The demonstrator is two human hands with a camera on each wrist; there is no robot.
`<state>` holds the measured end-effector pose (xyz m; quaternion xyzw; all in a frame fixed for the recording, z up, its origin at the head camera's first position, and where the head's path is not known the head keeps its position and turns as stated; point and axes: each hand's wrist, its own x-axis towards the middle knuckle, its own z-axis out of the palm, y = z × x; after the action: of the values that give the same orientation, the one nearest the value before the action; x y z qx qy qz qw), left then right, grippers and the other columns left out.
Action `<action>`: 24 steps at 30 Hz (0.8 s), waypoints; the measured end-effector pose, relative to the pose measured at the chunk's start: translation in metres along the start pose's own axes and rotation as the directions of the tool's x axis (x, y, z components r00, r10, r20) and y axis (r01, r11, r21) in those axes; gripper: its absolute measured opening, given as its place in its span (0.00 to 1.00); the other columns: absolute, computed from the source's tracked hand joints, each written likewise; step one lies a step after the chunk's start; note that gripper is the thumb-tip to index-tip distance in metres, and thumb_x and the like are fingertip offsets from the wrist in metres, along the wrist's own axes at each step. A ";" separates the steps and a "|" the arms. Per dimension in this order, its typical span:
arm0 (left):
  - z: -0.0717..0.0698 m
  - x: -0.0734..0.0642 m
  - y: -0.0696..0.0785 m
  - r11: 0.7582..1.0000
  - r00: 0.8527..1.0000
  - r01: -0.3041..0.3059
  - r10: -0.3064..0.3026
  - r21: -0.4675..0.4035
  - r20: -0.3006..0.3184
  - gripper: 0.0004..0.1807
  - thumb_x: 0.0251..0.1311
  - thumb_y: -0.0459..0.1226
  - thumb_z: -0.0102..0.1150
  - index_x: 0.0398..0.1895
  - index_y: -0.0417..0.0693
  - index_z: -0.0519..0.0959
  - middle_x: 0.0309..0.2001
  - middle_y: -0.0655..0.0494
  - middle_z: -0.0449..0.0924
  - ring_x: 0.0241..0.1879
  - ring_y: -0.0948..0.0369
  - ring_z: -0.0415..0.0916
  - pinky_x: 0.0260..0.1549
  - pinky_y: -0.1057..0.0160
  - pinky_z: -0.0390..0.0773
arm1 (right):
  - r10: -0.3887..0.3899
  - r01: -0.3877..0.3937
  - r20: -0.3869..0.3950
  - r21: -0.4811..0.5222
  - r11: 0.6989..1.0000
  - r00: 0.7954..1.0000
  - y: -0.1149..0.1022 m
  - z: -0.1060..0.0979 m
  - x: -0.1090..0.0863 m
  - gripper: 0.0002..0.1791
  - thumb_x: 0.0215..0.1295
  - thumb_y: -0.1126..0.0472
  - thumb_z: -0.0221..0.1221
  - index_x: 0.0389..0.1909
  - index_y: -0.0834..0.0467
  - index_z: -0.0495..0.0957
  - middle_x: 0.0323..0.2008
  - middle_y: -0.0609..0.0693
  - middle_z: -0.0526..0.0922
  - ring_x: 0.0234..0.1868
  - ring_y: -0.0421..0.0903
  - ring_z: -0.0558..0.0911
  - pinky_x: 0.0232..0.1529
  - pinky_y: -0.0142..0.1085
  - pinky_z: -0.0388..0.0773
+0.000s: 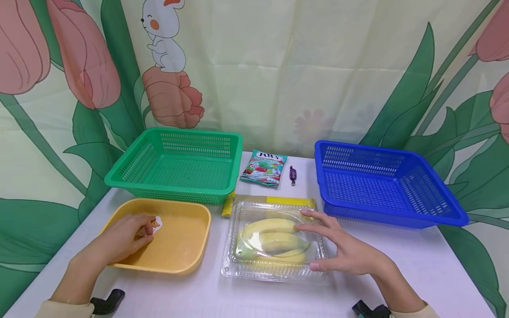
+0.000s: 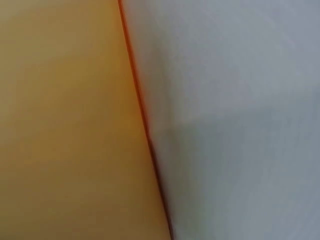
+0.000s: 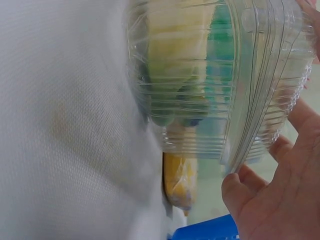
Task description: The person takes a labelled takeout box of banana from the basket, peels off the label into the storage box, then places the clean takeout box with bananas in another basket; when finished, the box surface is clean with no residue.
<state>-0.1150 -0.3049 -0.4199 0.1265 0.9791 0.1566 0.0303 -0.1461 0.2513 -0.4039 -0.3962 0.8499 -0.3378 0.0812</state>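
Observation:
A clear plastic clamshell box (image 1: 274, 270) with several bananas (image 1: 274, 226) inside sits on the table, its lid down. My right hand (image 1: 338, 243) lies over the box's right side, fingers spread and fairly straight, touching the lid; the right wrist view shows the thumb (image 3: 234, 192) at the rim. Over the orange-yellow tray (image 1: 180, 240), my left hand (image 1: 127, 236) pinches a small round white sticker (image 1: 157, 224) with a banana picture, partly hidden by the fingers. The left wrist view holds only the tray's side and white tablecloth.
A green basket (image 1: 187, 194) stands behind the tray, a blue basket (image 1: 381, 216) at the right. Between them lie a Fox's candy bag (image 1: 264, 168) and a small purple wrapped candy (image 1: 293, 175). A yellow packet (image 1: 290, 201) lies just behind the box.

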 end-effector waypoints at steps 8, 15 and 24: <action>-0.006 -0.001 0.003 1.000 1.000 -0.009 0.009 -0.001 -0.004 0.08 0.59 0.40 0.73 0.35 0.52 0.81 0.45 0.53 0.84 0.43 0.53 0.77 0.50 0.43 0.79 | 0.011 -0.011 0.002 0.002 1.000 1.000 -0.002 -0.001 -0.001 0.40 0.60 0.49 0.73 0.74 0.38 0.68 0.81 0.45 0.51 0.77 0.63 0.49 0.56 0.76 0.64; -0.022 -0.007 0.020 0.999 0.998 0.023 -0.025 -0.040 -0.052 0.09 0.63 0.42 0.70 0.42 0.51 0.83 0.49 0.50 0.84 0.53 0.44 0.78 0.55 0.37 0.78 | 0.039 -0.039 0.010 -0.005 0.999 0.999 -0.002 -0.001 -0.001 0.41 0.60 0.47 0.73 0.74 0.37 0.68 0.80 0.43 0.51 0.77 0.63 0.50 0.56 0.76 0.65; -0.039 -0.004 0.047 0.998 0.991 -0.052 0.048 -0.028 -0.126 0.16 0.67 0.47 0.67 0.49 0.48 0.82 0.52 0.51 0.83 0.58 0.44 0.76 0.60 0.37 0.74 | 0.017 -0.017 0.016 0.008 1.000 1.000 -0.004 -0.003 0.000 0.40 0.60 0.49 0.72 0.74 0.40 0.68 0.80 0.45 0.51 0.77 0.63 0.48 0.57 0.77 0.64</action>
<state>-0.1042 -0.2744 -0.3681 0.1403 0.9730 0.1803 -0.0330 -0.1451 0.2508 -0.3994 -0.3914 0.8512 -0.3372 0.0923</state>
